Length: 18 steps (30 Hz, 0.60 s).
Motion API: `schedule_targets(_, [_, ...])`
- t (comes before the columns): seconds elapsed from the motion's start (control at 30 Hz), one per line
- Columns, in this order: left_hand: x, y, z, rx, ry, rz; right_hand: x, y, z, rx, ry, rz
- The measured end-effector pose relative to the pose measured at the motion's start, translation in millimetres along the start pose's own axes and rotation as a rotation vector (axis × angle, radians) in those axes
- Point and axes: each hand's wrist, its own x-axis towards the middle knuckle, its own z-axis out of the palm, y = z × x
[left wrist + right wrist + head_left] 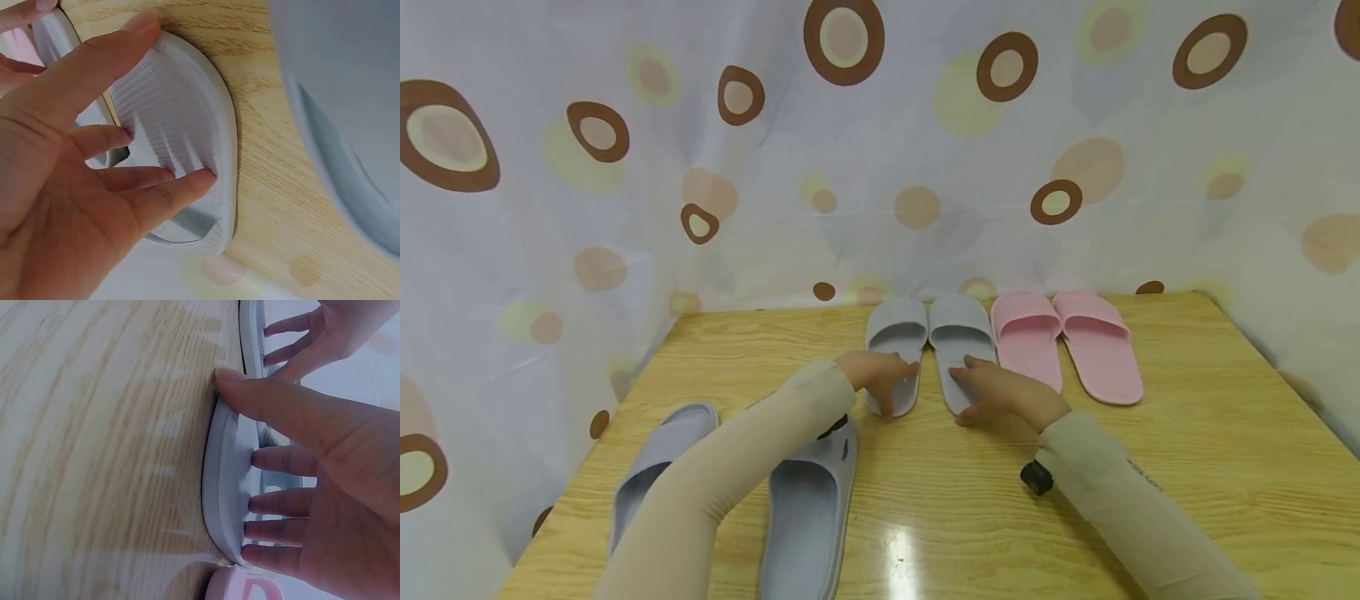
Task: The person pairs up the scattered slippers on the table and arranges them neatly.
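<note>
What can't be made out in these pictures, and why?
Head view: much of the leftmost large slipper, behind the left sleeve.
Head view: the other large slipper, its heel cut off by the bottom edge.
Head view: the small left grey slipper, its insole partly behind the left hand.
Head view: lettering on the right sleeve, too small to read.
Right wrist view: a pink slipper, cut off by the bottom edge.

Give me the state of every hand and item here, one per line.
Left hand: touching the left small grey slipper
Right hand: touching the right small grey slipper
Small grey slippers: soles down, side by side, toes toward the backdrop cloth
Pink slippers: soles down, side by side, heels splayed apart
Large grey slippers: soles down, set apart, partly hidden by the left sleeve
Backdrop cloth: hanging
</note>
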Motion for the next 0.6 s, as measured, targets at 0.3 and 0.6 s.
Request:
schedule_targets(0.3, [-9.3,-3.5,0.5,-0.048,0.023,0.002,1.3,1,4,-0.002,-0.003,0.018])
schedule_targets(0.6, [-47.5,-17.3,1.4,-0.093,0.117,0.118,-0.4,-21,2,-0.033,0.0,-0.041])
